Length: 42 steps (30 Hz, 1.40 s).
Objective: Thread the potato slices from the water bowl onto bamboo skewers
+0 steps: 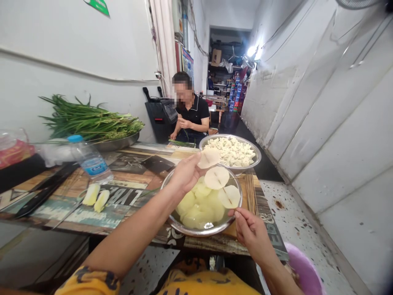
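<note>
A threading step is judged to be in hand. 3 pale round slices (pixel 216 177), probably potato, are strung on a thin skewer (pixel 223 187) that is held slanting just above the steel bowl (pixel 196 231). The left hand (pixel 186 174) is seen over the bowl's far-left rim, its fingers closed on the topmost slice. The right hand (pixel 250 231) is just beyond the bowl's near-right rim, thumb and forefinger pinched together on the skewer's lower end.

More cut slices are lying in water inside the bowl. A next move, by this reading, would call for the skewer to be kept steady and each slice to be pierced through its flat middle, so that it is neither split nor torn at the edge. The slices would also need to be slid apart gently.

A second bowl (pixel 257 159) of white crumbled pieces is touching the steel bowl's far side. Loose skewers (pixel 250 190) lie just to its right. To its left are 2 pale wedges (pixel 96 196), a water bottle (pixel 90 159) and a dark knife (pixel 39 192). Well beyond it a seated person (pixel 192 114) is handling green stalks.

The skewer's tip is hidden behind the top slice and the left fingers. Its thin shaft is hard to trace between the slices. The white pieces cannot be identified with certainty. A purple basin (pixel 303 270), near right of the bowl, is cut off by the frame.
</note>
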{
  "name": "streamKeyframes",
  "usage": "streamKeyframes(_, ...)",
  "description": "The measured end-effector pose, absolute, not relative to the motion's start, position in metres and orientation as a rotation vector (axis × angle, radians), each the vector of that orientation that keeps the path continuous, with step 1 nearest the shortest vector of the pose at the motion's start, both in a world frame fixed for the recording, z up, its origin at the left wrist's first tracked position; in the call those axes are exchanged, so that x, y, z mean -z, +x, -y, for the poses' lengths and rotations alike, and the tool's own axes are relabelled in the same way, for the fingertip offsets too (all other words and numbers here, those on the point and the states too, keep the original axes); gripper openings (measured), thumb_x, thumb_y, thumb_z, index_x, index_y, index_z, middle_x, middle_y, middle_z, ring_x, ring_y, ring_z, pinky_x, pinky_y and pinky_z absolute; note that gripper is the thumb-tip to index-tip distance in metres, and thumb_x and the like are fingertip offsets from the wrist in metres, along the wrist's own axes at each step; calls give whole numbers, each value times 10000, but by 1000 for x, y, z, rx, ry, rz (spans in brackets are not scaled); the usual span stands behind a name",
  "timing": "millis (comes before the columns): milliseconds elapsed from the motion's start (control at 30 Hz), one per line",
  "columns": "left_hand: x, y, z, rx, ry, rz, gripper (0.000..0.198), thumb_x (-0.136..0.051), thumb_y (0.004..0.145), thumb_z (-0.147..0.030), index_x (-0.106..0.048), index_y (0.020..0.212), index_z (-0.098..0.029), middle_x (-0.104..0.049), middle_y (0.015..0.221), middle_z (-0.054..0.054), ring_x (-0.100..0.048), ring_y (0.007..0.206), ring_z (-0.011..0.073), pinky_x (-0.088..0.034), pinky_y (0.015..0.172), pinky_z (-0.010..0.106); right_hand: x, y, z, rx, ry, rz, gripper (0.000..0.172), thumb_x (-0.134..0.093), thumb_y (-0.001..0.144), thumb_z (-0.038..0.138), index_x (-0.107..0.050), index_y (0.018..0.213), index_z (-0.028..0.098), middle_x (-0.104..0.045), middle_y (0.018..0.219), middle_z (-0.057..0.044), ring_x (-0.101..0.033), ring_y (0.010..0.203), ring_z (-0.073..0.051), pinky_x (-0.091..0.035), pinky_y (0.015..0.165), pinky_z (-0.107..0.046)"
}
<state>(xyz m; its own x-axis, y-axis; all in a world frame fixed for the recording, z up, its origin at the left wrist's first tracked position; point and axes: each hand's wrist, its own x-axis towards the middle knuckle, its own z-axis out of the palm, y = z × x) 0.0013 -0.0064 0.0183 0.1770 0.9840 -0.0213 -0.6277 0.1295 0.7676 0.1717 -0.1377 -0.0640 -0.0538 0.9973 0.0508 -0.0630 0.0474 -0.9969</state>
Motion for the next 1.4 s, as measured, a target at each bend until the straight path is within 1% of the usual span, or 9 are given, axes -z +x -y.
streamKeyframes(133, -21, 1, 7, -1293, 737, -671, 192, -489, 864, -139, -667, 853, -68, -714, 839, 116, -682, 701, 170, -558, 770, 364, 72, 177, 137, -1169, -1173, 1312, 319, -480, 898, 447, -576, 924, 144, -195, 501, 105, -168, 419, -61, -155, 387, -203)
streamKeyframes(233, -24, 2, 9, -1274, 721, -674, 187, -492, 865, -147, -664, 861, -72, -711, 866, 125, -683, 737, 180, -554, 782, 385, 75, 179, 134, -1157, -1190, 1300, 346, -469, 894, 472, -581, 918, 146, -176, 504, 105, -157, 415, -63, -159, 381, -205)
streamKeyframes(467, -23, -4, 5, -1212, 723, -732, 197, -530, 863, -249, -653, 902, -99, -706, 894, 114, -669, 732, 167, -560, 704, 331, 73, 187, 130, -1169, -1180, 1288, 343, -480, 889, 473, -581, 913, 146, -197, 522, 101, -170, 426, -60, -163, 387, -196)
streamKeyframes(667, -11, -12, -7, -1181, 898, -795, 247, -663, 758, -285, -677, 918, -98, -707, 819, 102, -655, 680, 151, -531, 641, 258, 75, 193, 131, -1189, -1187, 1308, 353, -489, 880, 482, -585, 908, 144, -186, 511, 104, -168, 419, -60, -147, 389, -196)
streamKeyframes(800, -8, -18, -11, -1196, 1142, -919, 252, -727, 678, -314, -695, 806, -100, -696, 720, 78, -621, 593, 130, -495, 570, 215, 74, 201, 131, -1145, -1245, 1386, 389, -470, 882, 495, -608, 939, 136, -194, 504, 97, -177, 415, -67, -138, 395, -203)
streamKeyframes(1033, -18, -26, -9, -806, 1169, -786, 328, -764, 638, -287, -676, 908, -123, -699, 801, 113, -645, 628, 167, -507, 565, 259, 58, 222, 132, -915, -1360, 1568, 339, -497, 869, 445, -688, 920, 169, -328, 465, 54, -301, 429, -111, -236, 408, -217)
streamKeyframes(1200, -17, -22, -6, -833, 1109, -780, 137, -746, 639, -182, -686, 707, -80, -688, 673, 111, -631, 566, 159, -499, 540, 237, 50, 228, 134, -870, -1364, 1586, 307, -517, 859, 423, -693, 856, 172, -356, 486, 40, -302, 441, -110, -230, 395, -216)
streamKeyframes(1300, -19, -28, -9, -952, 1005, -849, 104, -723, 637, -134, -692, 720, -80, -695, 686, 108, -627, 566, 150, -502, 551, 238, 47, 244, 138, -878, -1407, 1606, 321, -514, 853, 449, -676, 835, 172, -335, 494, 45, -276, 446, -106, -217, 398, -221)
streamKeyframes(1400, -20, -39, -16, -1173, 964, -944, 191, -735, 631, -179, -698, 796, -89, -698, 709, 91, -616, 568, 138, -497, 548, 234, 49, 270, 147, -969, -1477, 1531, 361, -500, 854, 497, -637, 888, 165, -299, 497, 57, -260, 454, -109, -210, 421, -234)
